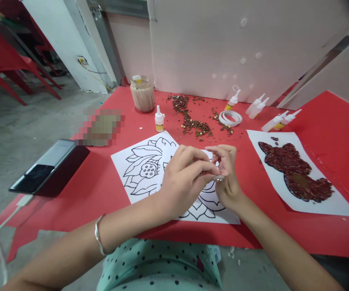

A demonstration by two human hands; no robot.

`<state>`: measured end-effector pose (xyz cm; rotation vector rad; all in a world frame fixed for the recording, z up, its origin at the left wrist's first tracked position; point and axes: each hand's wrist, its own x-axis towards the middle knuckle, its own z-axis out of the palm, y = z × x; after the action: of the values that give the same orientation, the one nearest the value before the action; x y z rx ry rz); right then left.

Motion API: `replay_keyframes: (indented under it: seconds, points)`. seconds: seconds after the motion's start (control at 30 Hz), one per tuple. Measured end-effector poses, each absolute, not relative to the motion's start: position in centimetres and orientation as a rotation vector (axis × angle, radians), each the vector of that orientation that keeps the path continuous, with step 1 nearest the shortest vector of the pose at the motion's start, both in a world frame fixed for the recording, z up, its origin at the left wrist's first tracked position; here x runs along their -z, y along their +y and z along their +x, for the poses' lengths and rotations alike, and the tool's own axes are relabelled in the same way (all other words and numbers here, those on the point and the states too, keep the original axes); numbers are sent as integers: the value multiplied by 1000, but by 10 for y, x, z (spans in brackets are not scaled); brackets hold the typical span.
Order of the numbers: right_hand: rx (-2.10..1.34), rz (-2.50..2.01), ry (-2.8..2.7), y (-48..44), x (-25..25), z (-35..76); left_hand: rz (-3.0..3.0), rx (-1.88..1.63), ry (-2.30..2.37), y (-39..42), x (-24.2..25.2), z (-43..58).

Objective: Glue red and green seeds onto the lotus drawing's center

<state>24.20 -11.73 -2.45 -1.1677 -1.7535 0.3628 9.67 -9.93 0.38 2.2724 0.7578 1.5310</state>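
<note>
My left hand (182,178) and my right hand (226,173) meet over a white sheet with a black flower outline (145,165) on the red table (101,190). The fingertips of both hands pinch together at something very small between them; I cannot tell what it is. Dark seeds seem to lie on the drawing under my left fingers. A silver bangle sits on my left wrist. Beyond the sheet lies a scatter of brown seeds (192,121).
A small glue bottle (159,119), a jar (142,93), a tape ring (230,117) and several more glue bottles (273,117) stand at the back. A sheet with a seed-covered shape (297,171) lies right. A phone on a dark case (48,167) rests at the left edge.
</note>
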Motion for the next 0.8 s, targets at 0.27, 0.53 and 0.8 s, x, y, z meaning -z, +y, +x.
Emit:
replay_keyframes:
  seconds: [0.27, 0.53, 0.8]
  points:
    - [-211, -1138, -1731, -117, 28, 242, 2319, -1582, 637, -101, -5, 97]
    - [-135, -1123, -1682, -117, 26, 242, 2335, -1648, 568, -100, -4, 93]
    - [-92, -1110, -1676, -116, 27, 243, 2339, -1689, 573, -101, -8, 91]
